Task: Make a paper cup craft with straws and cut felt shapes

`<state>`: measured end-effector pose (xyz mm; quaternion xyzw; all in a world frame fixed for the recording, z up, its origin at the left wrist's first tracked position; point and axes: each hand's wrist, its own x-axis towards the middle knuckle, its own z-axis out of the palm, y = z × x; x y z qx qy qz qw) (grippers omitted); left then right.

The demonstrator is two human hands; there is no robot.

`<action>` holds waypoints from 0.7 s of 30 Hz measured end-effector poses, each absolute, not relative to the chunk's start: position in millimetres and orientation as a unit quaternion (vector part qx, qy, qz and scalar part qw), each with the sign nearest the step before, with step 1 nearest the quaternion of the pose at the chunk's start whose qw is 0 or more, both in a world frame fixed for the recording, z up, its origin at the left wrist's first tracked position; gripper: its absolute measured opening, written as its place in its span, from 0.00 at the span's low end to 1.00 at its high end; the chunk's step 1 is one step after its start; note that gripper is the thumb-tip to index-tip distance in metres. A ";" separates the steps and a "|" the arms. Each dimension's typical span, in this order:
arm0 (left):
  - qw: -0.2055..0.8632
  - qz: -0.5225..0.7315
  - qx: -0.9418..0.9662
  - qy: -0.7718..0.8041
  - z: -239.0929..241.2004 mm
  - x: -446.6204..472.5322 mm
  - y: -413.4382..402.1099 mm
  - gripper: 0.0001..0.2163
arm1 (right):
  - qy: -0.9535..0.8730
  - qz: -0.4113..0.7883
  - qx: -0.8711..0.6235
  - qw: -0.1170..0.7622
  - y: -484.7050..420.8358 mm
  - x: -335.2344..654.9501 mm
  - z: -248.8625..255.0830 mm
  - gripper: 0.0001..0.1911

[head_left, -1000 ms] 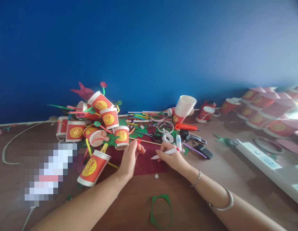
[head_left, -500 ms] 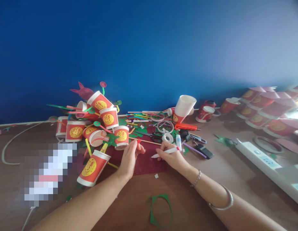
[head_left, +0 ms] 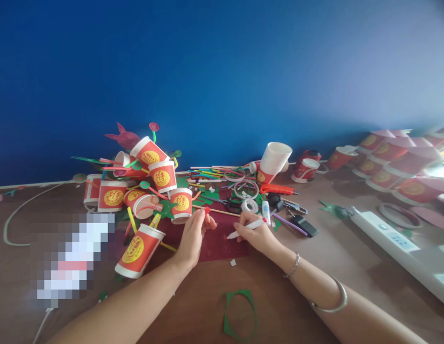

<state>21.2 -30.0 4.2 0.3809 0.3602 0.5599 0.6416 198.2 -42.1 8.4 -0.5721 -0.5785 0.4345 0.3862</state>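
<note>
In my right hand (head_left: 255, 233) is a white marker (head_left: 247, 229) with a red end, held like a pen, its tip at a dark red sheet (head_left: 218, 243) on the table. My left hand (head_left: 196, 234) pinches a small red marker cap (head_left: 207, 210) between thumb and finger, and its edge rests by the sheet's left side. Left of that hand stand joined red-and-white paper cups (head_left: 139, 251) with straws and green paper pieces. A roll of white tape (head_left: 249, 206) and a glue stick (head_left: 265, 210) lie just beyond my right hand.
Behind the sheet lie scissors (head_left: 225, 203), loose straws (head_left: 207, 172) and an orange cutter (head_left: 279, 189). A cup stack (head_left: 274, 162) leans near the blue wall. Keys with a black fob (head_left: 304, 225) and a power strip (head_left: 390, 239) are rightward. A green paper frame (head_left: 227, 315) lies in front.
The marker tip has shifted slightly right and down over the red sheet with my right hand. My left hand stays in place, still pinching the cap.
</note>
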 end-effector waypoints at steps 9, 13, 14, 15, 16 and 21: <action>0.598 0.510 0.455 0.419 11.7 21.9 -32.0 0.11 | -0.474 0.484 -0.499 0.540 -41.7 203.4 13.9 0.18; 0.592 0.483 0.501 0.406 10.6 23.0 -33.1 0.11 | -0.418 0.525 -0.459 0.582 -43.0 202.0 17.0 0.15; 0.591 0.477 0.510 0.403 9.4 23.0 -33.2 0.11 | -0.412 0.527 -0.457 0.586 -43.4 201.7 17.8 0.15; 0.590 0.472 0.517 0.402 8.3 23.0 -33.4 0.11 | -0.405 0.526 -0.460 0.590 -43.8 201.6 18.5 0.16; 0.590 0.467 0.523 0.400 7.2 23.0 -33.7 0.11 | -0.396 0.523 -0.464 0.595 -44.0 201.7 19.0 0.17; 0.580 0.437 0.562 0.396 5.8 22.7 -36.6 0.09 | -0.366 0.523 -0.478 0.603 -44.0 203.1 20.0 0.19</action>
